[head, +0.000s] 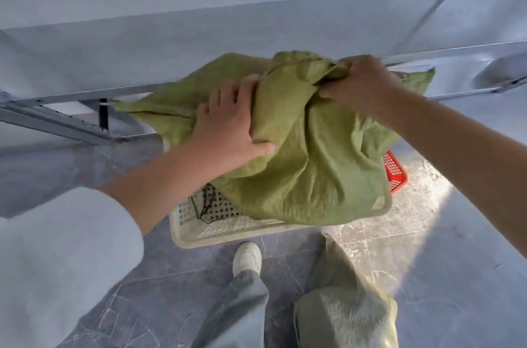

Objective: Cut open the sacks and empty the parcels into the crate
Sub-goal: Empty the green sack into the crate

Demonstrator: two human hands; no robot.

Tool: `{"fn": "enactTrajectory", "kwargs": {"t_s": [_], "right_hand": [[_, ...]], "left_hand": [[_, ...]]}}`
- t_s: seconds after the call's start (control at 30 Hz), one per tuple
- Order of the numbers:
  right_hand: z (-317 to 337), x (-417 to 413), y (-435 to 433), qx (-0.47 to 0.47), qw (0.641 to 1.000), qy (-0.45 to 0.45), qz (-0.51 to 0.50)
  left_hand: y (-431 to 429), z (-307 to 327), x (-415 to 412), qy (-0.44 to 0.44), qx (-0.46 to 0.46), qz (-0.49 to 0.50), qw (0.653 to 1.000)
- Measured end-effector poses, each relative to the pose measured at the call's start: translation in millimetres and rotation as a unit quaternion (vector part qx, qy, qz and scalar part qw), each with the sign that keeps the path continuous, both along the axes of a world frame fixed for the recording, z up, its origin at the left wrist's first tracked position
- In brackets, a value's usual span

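Head view: a big crumpled green woven plastic sack (308, 165) hangs over and into the cream perforated plastic crate (196, 236) on the tiled floor. Its long axis runs from the bunched far end down toward the crate's near rim, so anything inside should drop straight below the fingers. The right hand (362, 82) is clenched tight round that bunched top, while the left hand (231, 125), lower and nearer the crate, lies on the flank and seems to nip a fold between thumb and spread fingers, though cloth hides part of it.
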State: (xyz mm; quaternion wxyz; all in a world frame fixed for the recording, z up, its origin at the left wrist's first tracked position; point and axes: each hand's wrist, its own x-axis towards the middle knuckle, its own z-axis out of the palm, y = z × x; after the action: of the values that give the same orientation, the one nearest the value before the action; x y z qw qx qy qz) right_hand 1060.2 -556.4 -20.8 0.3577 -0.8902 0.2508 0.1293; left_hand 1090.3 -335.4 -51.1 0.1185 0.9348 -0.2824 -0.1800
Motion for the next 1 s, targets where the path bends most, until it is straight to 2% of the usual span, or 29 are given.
{"fn": "enactTrajectory", "kwargs": {"t_s": [0.03, 0.1, 0.13, 0.17, 0.2, 0.23, 0.27, 0.3, 0.4, 0.43, 0.53, 0.6, 0.67, 0.77, 0.9, 1.0], "right_hand": [[-4.6, -10.5, 6.9, 0.061, 0.998, 0.018, 0.03], [-13.5, -31.5, 16.0, 0.168, 0.974, 0.071, 0.137], [-21.3, -41.0, 14.8, 0.18, 0.959, 0.1, 0.193], [-31.3, -47.4, 10.5, 0.132, 0.95, 0.129, 0.253], [-43.8, -50.3, 2.0, 0.009, 0.933, 0.146, 0.329], [-53.7, -51.0, -7.7, -0.11, 0.899, 0.159, 0.393], [-61.6, -50.3, -17.6, -0.17, 0.87, 0.176, 0.428], [-68.3, -49.8, -26.8, -0.187, 0.858, 0.201, 0.435], [-87.7, -50.6, -45.6, -0.145, 0.862, 0.239, 0.423], [-93.4, -51.9, -49.2, -0.164, 0.856, 0.221, 0.437], [-107.4, -49.9, -55.6, -0.306, 0.818, 0.175, 0.456], [-112.2, -46.1, -60.3, -0.343, 0.836, 0.17, 0.392], [-116.4, -44.7, -58.5, -0.344, 0.858, 0.207, 0.32], [-112.7, -52.2, -48.7, -0.265, 0.916, 0.246, 0.175], [-80.2, -55.3, -62.9, -0.258, 0.938, 0.186, 0.138], [-19.7, -37.1, -74.9, -0.228, 0.959, 0.141, 0.094]], "left_hand": [[8.7, -13.9, -3.8, 0.032, 0.014, 0.036, 0.999], [21.2, -26.4, -3.1, 0.096, -0.096, 0.128, 0.982], [24.7, -25.7, -3.2, 0.113, -0.14, 0.146, 0.973], [26.8, -22.7, -4.7, 0.123, -0.185, 0.146, 0.964], [28.7, -15.3, -8.1, 0.136, -0.216, 0.136, 0.957], [30.1, -3.0, -13.4, 0.169, -0.235, 0.128, 0.949], [31.9, 11.8, -20.2, 0.211, -0.229, 0.115, 0.943], [35.4, 24.9, -28.3, 0.257, -0.204, 0.086, 0.94], [55.3, 57.7, -45.7, 0.348, -0.142, 0.002, 0.927], [64.8, 64.5, -44.6, 0.356, -0.14, 0.021, 0.924], [93.3, 71.2, -25.5, 0.352, -0.125, 0.083, 0.924], [103.2, 70.9, -21.5, 0.35, -0.115, 0.103, 0.924], [107.3, 62.5, -27.2, 0.361, -0.074, 0.094, 0.925], [111.8, 40.3, -32.7, 0.304, -0.009, 0.108, 0.947], [105.0, 33.2, -20.5, 0.256, -0.121, 0.279, 0.918], [80.8, 60.7, 3.5, 0.205, -0.224, 0.348, 0.887]]}}
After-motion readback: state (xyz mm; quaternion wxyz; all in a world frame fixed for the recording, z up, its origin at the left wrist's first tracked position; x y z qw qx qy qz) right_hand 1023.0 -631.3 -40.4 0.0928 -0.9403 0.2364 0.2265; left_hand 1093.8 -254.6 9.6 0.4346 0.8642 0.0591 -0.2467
